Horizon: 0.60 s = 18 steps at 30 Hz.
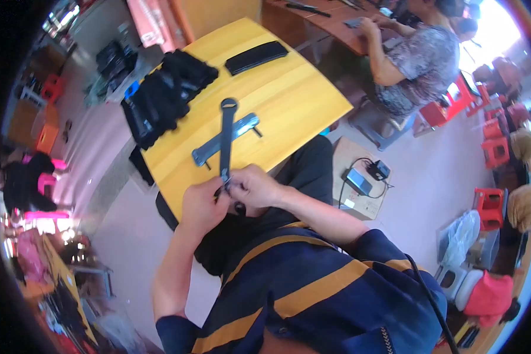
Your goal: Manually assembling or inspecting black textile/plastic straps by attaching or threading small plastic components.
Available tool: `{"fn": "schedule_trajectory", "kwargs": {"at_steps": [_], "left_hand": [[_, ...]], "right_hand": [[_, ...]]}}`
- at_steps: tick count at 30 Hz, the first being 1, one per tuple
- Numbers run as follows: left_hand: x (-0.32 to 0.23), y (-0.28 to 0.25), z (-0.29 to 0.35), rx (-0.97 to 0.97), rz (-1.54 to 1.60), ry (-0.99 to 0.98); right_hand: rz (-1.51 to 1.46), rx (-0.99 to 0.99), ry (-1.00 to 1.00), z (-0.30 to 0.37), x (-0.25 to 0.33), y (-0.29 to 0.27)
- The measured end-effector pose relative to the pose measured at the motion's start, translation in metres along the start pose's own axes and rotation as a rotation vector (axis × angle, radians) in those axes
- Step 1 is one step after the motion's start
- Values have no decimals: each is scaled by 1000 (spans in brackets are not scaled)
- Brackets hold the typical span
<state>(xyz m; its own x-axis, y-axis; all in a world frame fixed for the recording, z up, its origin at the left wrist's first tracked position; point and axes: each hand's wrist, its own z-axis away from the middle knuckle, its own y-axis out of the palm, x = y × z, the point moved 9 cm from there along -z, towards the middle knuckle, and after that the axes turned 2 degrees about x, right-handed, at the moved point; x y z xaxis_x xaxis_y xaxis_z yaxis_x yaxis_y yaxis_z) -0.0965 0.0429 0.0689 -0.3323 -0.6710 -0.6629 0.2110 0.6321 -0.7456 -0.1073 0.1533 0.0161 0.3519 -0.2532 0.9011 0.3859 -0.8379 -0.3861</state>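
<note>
Close to my lap, at the near edge of the yellow table (312, 94), both hands meet on a black strap (226, 135). My left hand (203, 205) pinches its near end from one side, and my right hand (255, 187) closes on it from the other. A small shiny bit shows between my fingertips, too small to name. From there the strap runs away from me to a ring-shaped far end. It passes over a grey-blue bar (245, 125) with two short dark pegs, lying slantwise on the tabletop.
Bundled black straps (165, 97) pile at the table's left edge; a flat black bundle (257, 57) lies at the far side. Right of my knee, a cardboard box (354, 159) carries a small device and cable. Another person (419, 65) works at a table beyond, near red stools (494, 152).
</note>
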Motion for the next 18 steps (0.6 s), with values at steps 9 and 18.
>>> {"fn": "schedule_trajectory", "kwargs": {"at_steps": [9, 18], "left_hand": [[-15, 4, -2, 26, -87, 99], [-22, 14, 2, 7, -459, 176]], "right_hand": [[-632, 101, 173, 8, -35, 38], [-451, -51, 102, 15, -25, 24]]}}
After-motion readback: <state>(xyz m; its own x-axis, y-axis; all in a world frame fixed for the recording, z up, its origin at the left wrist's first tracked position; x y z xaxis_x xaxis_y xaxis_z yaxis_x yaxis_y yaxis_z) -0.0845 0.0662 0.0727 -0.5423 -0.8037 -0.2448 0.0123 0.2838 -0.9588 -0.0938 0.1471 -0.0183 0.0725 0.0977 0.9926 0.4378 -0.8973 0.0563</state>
